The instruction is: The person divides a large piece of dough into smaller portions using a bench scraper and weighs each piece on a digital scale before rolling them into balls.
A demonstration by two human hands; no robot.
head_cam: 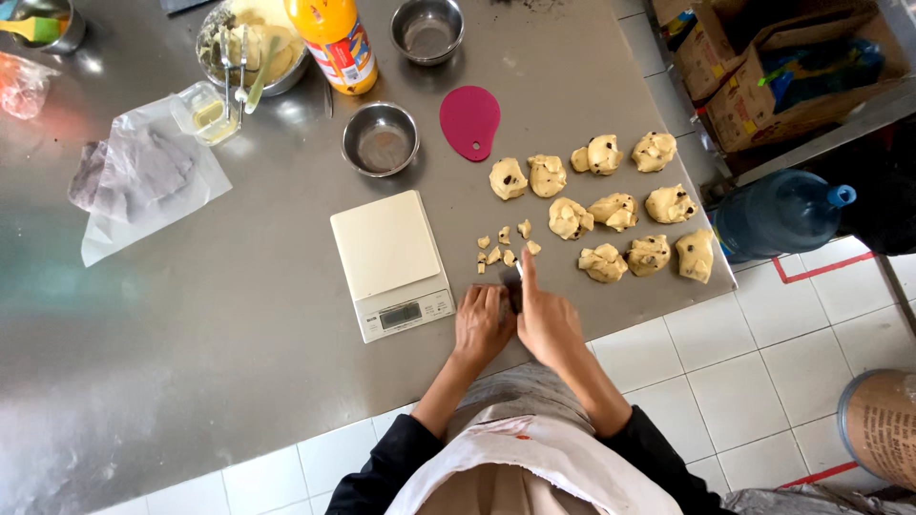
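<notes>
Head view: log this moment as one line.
left hand: by scale | right hand: near dough scraps | dough portions: on table

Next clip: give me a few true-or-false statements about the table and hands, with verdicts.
1. The white scale has dough on its platform. False: the platform is bare.
2. The dough portions lie to the right of the scale. True.
3. The pink scraper is in the right hand. False: it lies on the steel table, away from both hands.
4. The left hand and the right hand are close together at the table edge. True.
5. Small dough scraps lie just beyond the hands. True.
</notes>
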